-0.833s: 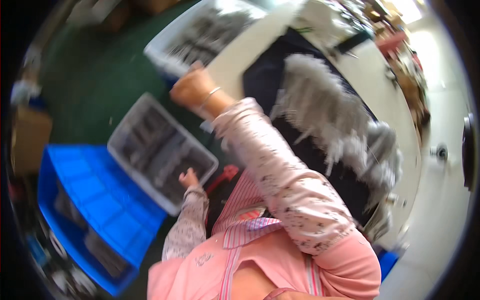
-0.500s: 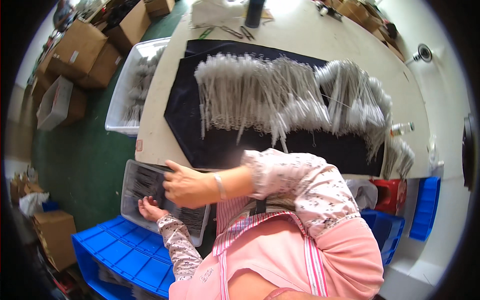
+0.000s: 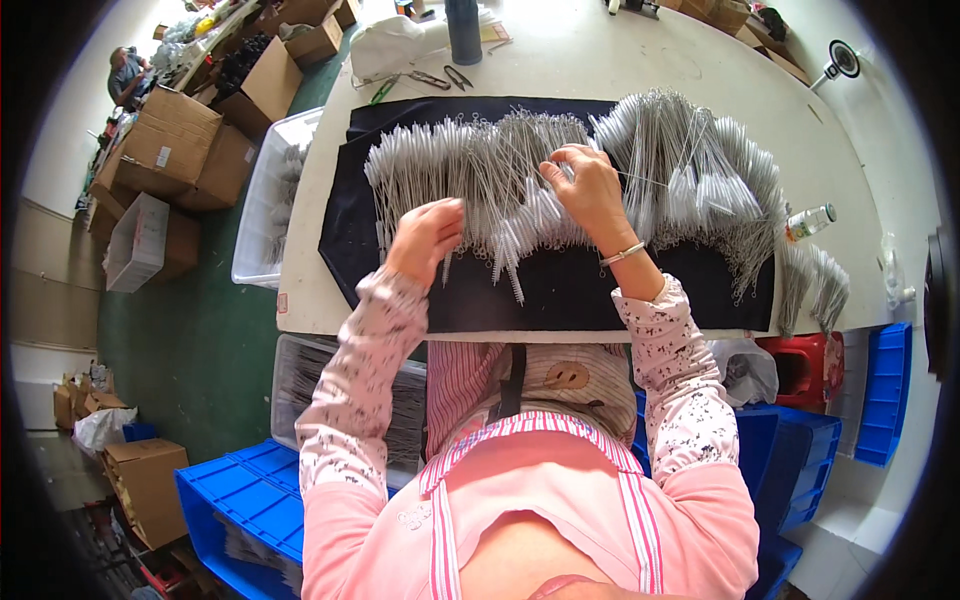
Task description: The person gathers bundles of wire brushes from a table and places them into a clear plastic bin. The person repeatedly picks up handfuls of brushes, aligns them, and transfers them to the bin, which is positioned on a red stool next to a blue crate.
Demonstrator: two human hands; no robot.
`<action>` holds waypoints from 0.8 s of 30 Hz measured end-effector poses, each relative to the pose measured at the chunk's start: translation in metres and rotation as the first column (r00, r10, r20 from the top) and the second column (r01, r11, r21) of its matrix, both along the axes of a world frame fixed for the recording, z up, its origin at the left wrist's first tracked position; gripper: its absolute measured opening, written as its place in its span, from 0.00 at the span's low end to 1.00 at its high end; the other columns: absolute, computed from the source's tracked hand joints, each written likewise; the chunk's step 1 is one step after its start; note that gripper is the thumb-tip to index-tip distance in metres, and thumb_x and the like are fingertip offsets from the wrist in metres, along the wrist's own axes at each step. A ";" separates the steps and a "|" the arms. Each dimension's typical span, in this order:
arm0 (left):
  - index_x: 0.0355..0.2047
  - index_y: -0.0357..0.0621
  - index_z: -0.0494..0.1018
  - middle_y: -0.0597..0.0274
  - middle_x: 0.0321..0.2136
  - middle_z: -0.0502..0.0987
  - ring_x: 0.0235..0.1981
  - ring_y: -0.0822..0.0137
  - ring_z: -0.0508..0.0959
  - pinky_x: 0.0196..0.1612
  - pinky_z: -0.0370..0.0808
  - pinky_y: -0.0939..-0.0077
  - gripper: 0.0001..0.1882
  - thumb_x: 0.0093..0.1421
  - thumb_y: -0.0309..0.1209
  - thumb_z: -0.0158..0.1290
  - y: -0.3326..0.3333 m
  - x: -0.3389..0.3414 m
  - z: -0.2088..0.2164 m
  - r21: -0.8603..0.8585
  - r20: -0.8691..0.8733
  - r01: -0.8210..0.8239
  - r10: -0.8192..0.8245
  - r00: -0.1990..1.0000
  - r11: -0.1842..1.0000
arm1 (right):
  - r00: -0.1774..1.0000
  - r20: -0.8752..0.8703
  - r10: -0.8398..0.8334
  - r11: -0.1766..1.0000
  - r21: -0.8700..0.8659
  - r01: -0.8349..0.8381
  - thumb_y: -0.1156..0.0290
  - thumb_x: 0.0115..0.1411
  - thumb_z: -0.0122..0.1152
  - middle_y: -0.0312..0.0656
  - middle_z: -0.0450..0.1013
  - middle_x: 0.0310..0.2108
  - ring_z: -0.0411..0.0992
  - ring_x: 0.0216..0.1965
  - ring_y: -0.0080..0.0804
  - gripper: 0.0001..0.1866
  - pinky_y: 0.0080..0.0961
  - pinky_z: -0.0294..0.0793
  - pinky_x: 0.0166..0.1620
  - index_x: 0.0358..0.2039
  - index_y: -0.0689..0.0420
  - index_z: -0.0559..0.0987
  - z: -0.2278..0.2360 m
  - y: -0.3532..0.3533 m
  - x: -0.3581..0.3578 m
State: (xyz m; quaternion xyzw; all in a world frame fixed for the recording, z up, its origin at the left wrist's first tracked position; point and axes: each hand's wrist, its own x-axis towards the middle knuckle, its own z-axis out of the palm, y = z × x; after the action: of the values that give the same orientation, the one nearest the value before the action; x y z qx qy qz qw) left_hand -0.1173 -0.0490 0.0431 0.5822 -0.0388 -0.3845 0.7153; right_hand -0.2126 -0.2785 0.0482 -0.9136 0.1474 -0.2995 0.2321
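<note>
Long rows of thin wire brushes point(image 3: 490, 165) with white bristle ends and small loops lie packed on a black cloth point(image 3: 560, 290). My left hand point(image 3: 428, 238) is over the front left part of the pile, its fingers stretched to the right and slightly blurred; nothing shows in it. Among the brushes near the middle of the row is my right hand point(image 3: 588, 195), thumb and fingers apart and bent toward the wires. It wears a bracelet, and its fingertips partly merge with the brushes behind. Another bunch of brushes point(image 3: 690, 150) lies just right of it.
A clear bin point(image 3: 290, 400) of dark thin pieces stands below the table's front edge, beside a blue crate point(image 3: 250, 480). Snips point(image 3: 458, 77), a dark bottle point(image 3: 463, 30) and a small glass bottle point(image 3: 810, 222) stand or lie on the white table point(image 3: 640, 50). Left is a white tub point(image 3: 255, 240).
Both hands have left the clear bin at the lower left and moved up over the brushes on the table. They are now apart, the right one farther to the right.
</note>
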 end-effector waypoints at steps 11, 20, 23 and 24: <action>0.35 0.33 0.75 0.62 0.22 0.71 0.19 0.71 0.70 0.26 0.69 0.73 0.23 0.50 0.43 0.61 -0.106 0.040 -0.031 0.519 0.241 -0.115 -0.016 0.970 0.847 | 0.970 -0.196 -0.146 0.975 -0.194 0.108 0.51 0.59 0.52 0.51 0.69 0.52 0.63 0.56 0.44 0.26 0.43 0.57 0.58 0.45 0.62 0.75 -0.039 0.008 0.011; 0.56 0.23 0.57 0.33 0.51 0.67 0.55 0.48 0.69 0.57 0.65 0.67 0.51 0.45 0.54 0.63 -0.143 0.011 -0.004 0.738 0.531 -0.256 -0.302 0.792 0.624 | 0.985 -0.119 -0.127 0.982 -0.155 0.108 0.63 0.57 0.46 0.51 0.68 0.52 0.63 0.57 0.43 0.22 0.43 0.54 0.61 0.46 0.64 0.73 -0.052 0.008 0.005; 0.55 0.21 0.57 0.32 0.51 0.67 0.55 0.48 0.69 0.57 0.65 0.68 0.51 0.45 0.53 0.64 -0.151 0.005 0.006 0.693 0.529 -0.234 -0.261 0.807 0.682 | 0.984 -0.106 -0.142 0.976 -0.182 0.121 0.63 0.57 0.46 0.51 0.69 0.52 0.63 0.57 0.43 0.22 0.42 0.54 0.61 0.47 0.65 0.73 -0.055 0.004 0.006; 0.52 0.22 0.61 0.37 0.48 0.71 0.50 0.51 0.74 0.54 0.68 0.69 0.48 0.43 0.48 0.67 -0.155 0.008 0.002 0.678 0.541 -0.298 -0.183 0.821 0.672 | 0.984 -0.104 -0.146 0.973 -0.194 0.124 0.64 0.56 0.46 0.50 0.69 0.52 0.63 0.57 0.44 0.22 0.41 0.54 0.61 0.46 0.65 0.73 -0.054 0.006 0.006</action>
State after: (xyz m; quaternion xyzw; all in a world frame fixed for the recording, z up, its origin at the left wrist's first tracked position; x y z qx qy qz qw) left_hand -0.1095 -0.2038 0.0451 0.9077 -0.0718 -0.1511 0.3848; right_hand -0.2062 -0.2722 -0.0061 -0.9352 0.1936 -0.2730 0.1153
